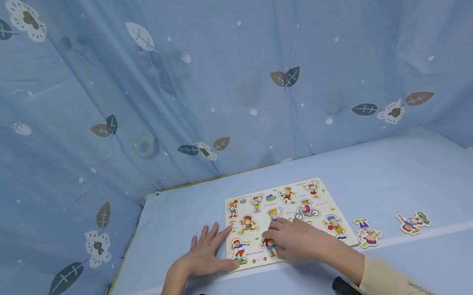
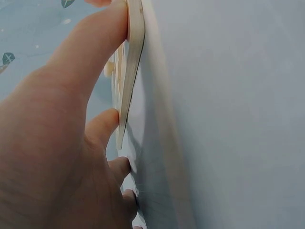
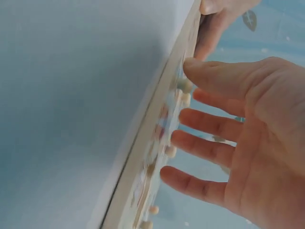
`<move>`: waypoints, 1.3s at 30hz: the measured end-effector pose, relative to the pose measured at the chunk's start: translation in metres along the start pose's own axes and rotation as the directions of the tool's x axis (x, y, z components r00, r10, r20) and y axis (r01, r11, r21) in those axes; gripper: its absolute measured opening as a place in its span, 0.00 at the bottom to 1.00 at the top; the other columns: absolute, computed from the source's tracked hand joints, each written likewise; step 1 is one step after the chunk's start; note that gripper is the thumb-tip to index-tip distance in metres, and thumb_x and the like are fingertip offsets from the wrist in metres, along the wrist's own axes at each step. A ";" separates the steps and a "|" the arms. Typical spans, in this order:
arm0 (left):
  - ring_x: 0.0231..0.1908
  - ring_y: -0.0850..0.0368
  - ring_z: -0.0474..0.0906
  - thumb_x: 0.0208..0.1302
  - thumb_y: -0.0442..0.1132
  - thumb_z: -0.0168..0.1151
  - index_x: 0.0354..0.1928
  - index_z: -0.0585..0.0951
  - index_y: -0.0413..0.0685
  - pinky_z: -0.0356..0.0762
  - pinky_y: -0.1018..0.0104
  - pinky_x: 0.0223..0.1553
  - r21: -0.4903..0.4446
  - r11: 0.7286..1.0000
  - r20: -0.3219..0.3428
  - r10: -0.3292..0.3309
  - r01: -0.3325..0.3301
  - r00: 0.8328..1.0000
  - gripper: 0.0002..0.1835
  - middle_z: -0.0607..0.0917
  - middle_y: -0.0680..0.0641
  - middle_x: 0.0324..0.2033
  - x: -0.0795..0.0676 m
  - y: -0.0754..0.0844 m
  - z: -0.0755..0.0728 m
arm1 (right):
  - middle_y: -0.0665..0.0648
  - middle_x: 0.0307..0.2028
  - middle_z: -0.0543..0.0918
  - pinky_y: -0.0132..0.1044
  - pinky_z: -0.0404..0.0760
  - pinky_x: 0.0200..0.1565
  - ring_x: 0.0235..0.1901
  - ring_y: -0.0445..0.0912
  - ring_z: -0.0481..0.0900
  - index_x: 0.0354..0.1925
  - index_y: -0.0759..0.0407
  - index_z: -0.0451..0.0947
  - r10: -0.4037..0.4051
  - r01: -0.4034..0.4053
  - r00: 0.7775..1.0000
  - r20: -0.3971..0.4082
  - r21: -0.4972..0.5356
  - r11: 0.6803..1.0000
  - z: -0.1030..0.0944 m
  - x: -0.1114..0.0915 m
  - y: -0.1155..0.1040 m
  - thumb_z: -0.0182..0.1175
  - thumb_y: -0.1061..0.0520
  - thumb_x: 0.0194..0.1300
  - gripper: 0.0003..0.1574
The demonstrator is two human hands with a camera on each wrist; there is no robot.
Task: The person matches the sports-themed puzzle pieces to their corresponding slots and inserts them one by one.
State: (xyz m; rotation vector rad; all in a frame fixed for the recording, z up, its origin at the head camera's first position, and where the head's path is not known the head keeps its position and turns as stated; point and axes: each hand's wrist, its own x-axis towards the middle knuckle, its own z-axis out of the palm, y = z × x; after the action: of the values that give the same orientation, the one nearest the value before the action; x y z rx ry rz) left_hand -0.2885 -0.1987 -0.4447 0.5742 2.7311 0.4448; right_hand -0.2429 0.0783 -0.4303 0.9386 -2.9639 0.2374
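Observation:
A white wooden puzzle board (image 1: 254, 242) with knobbed sports-figure pieces lies flat on the table. My left hand (image 1: 206, 256) is spread at its left side, thumb at the near left corner and fingertip at the left edge. In the left wrist view the thumb (image 2: 90, 47) presses against the board's side. Over the lower middle of the board, my right hand (image 1: 300, 241) partly covers a red-and-blue figure piece (image 1: 269, 247). The right wrist view shows its fingers fairly straight, with the thumb (image 3: 214, 76) right at a small knob (image 3: 185, 86).
Right of the board lie two loose figure pieces, a purple-and-green one (image 1: 368, 233) and one with a green end (image 1: 414, 223). A pale blue cloth (image 1: 181, 204) covers the table. Patterned blue curtains (image 1: 226, 69) hang behind and at the sides.

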 end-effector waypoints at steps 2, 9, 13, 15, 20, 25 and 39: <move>0.77 0.36 0.34 0.52 0.72 0.64 0.77 0.56 0.65 0.34 0.33 0.72 0.001 1.000 -0.001 0.002 -0.002 1.000 0.53 0.48 0.41 0.78 0.000 0.000 0.000 | 0.52 0.53 0.79 0.58 0.77 0.54 0.59 0.49 0.74 0.59 0.50 0.78 -0.008 0.008 1.000 -0.010 0.000 1.000 -0.002 -0.003 0.003 0.62 0.55 0.64 0.24; 0.77 0.36 0.34 0.53 0.71 0.64 0.77 0.56 0.65 0.34 0.33 0.72 0.006 1.000 -0.008 0.001 -0.001 1.000 0.52 0.48 0.41 0.78 -0.001 0.002 -0.001 | 0.51 0.52 0.80 0.49 0.79 0.50 0.53 0.49 0.78 0.58 0.50 0.79 -0.079 0.081 0.992 -0.096 0.014 0.997 -0.007 -0.012 0.015 0.63 0.60 0.59 0.26; 0.76 0.36 0.35 0.53 0.72 0.64 0.77 0.56 0.65 0.34 0.33 0.72 0.008 1.000 -0.003 0.000 0.000 1.000 0.53 0.48 0.41 0.78 0.000 0.001 0.000 | 0.51 0.51 0.81 0.47 0.79 0.52 0.52 0.49 0.79 0.56 0.51 0.79 -0.072 0.073 0.991 -0.110 0.012 0.997 -0.008 -0.017 0.022 0.65 0.59 0.60 0.25; 0.76 0.36 0.34 0.53 0.72 0.64 0.78 0.56 0.65 0.34 0.33 0.72 0.009 1.000 0.000 0.003 -0.003 1.000 0.53 0.47 0.41 0.78 0.000 0.001 0.000 | 0.51 0.50 0.81 0.46 0.79 0.54 0.51 0.48 0.80 0.57 0.51 0.79 -0.057 0.058 0.992 -0.113 0.005 0.998 -0.010 -0.021 0.026 0.67 0.57 0.60 0.25; 0.76 0.35 0.34 0.54 0.71 0.64 0.78 0.55 0.64 0.34 0.32 0.71 0.004 1.000 0.002 0.008 -0.008 1.000 0.52 0.47 0.41 0.78 -0.001 0.000 -0.002 | 0.50 0.47 0.82 0.44 0.81 0.51 0.47 0.45 0.80 0.58 0.51 0.80 -0.037 0.038 0.991 -0.131 0.002 0.999 -0.018 -0.029 0.034 0.71 0.54 0.58 0.28; 0.76 0.35 0.34 0.54 0.70 0.64 0.78 0.55 0.64 0.33 0.32 0.71 0.000 1.000 0.002 0.012 -0.012 1.000 0.52 0.47 0.40 0.78 -0.001 0.001 -0.003 | 0.50 0.47 0.82 0.46 0.80 0.51 0.48 0.47 0.80 0.55 0.53 0.81 -0.032 0.035 0.989 -0.147 0.017 0.999 -0.024 -0.041 0.045 0.71 0.55 0.58 0.25; 0.76 0.35 0.34 0.54 0.70 0.64 0.78 0.55 0.63 0.33 0.30 0.71 -0.004 1.000 0.003 0.019 -0.019 1.000 0.52 0.48 0.40 0.78 -0.002 0.000 -0.002 | 0.49 0.47 0.82 0.45 0.82 0.46 0.46 0.48 0.81 0.53 0.52 0.81 0.017 -0.019 0.986 -0.165 -0.008 1.000 -0.035 -0.071 0.077 0.75 0.56 0.53 0.28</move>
State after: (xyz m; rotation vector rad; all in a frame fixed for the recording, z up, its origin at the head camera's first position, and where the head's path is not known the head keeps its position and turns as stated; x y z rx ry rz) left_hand -0.2878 -0.1998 -0.4420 0.5994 2.7233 0.4534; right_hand -0.2295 0.1861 -0.4112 0.8466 -2.8205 0.2860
